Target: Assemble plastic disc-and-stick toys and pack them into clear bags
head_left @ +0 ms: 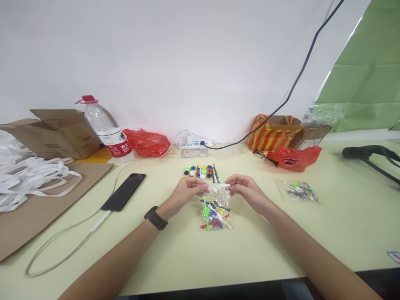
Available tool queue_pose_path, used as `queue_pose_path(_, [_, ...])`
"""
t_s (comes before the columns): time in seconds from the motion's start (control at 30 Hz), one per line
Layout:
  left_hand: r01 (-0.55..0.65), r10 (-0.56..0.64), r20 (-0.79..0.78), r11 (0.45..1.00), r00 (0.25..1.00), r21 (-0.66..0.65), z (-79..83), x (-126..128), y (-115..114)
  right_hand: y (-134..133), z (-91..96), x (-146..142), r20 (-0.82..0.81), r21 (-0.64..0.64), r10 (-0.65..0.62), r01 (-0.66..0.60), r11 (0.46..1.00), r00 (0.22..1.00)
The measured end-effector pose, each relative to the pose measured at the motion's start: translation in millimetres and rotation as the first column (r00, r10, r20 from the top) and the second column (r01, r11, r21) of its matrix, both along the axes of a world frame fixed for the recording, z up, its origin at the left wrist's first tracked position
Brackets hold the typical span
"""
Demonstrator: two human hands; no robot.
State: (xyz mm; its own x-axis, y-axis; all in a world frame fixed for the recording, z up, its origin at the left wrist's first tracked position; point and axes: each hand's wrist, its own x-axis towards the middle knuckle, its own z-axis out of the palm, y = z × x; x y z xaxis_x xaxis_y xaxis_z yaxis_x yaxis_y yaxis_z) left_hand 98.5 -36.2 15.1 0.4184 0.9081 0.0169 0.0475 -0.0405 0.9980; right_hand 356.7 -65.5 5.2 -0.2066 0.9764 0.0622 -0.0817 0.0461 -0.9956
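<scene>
Between my hands hangs a clear zip bag (215, 208) with several coloured plastic arrows and round pieces inside. My left hand (190, 189) pinches its top left corner, and my right hand (245, 189) pinches the top right corner. A bright green arrow piece (206, 211) shows at the bag's left side. Just beyond the bag, round coloured pieces (203, 171) and thin coloured arrows (215, 173) lie in groups on the table, partly hidden by my hands. A second clear bag (300, 191) of similar pieces lies flat to the right.
A phone (124, 192) on a white cable lies left. Behind it stand a large water bottle (109, 133), a cardboard box (62, 135) and a red plastic bag (145, 143). A power strip (195, 145) is at the wall. Glasses (265, 157) lie near another red bag (295, 158).
</scene>
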Motion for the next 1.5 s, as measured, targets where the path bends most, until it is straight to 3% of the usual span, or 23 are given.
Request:
queue_pose_path(0.33, [-0.010, 0.011, 0.010, 1.000, 1.000, -0.011, 0.9, -0.7, -0.3, -0.9, 1.8, -1.8, -0.005, 0.064, 0.018, -0.018, 0.998, 1.000])
queue_pose_path(0.57, [-0.011, 0.011, 0.013, 1.000, 1.000, -0.023, 0.4, -1.0, -1.0, -1.0, -1.8, -3.5, -0.002, 0.080, -0.061, 0.061, 0.995, 0.998])
queue_pose_path(0.8, [0.000, 0.000, 0.023, 1.000, 1.000, 0.001, 3.1, 0.2, -4.2, -1.7, -2.7, -5.0, -0.120, 0.010, -0.059, 0.060, 0.998, 0.991])
queue_pose_path(1.13, [0.053, -0.052, -0.012, 0.997, 0.999, 0.058, 4.3, 7.6, -15.6, -10.8, -2.9, -26.8, 0.145, 0.082, 0.054, -0.067, 0.994, 0.988])
queue_pose_path(1.5, [0.028, -0.028, -0.001, 0.997, 1.000, 0.077, 2.3, -3.4, -0.1, -1.5, -3.5, -9.9, 0.090, 0.089, 0.020, -0.028, 0.996, 0.996])
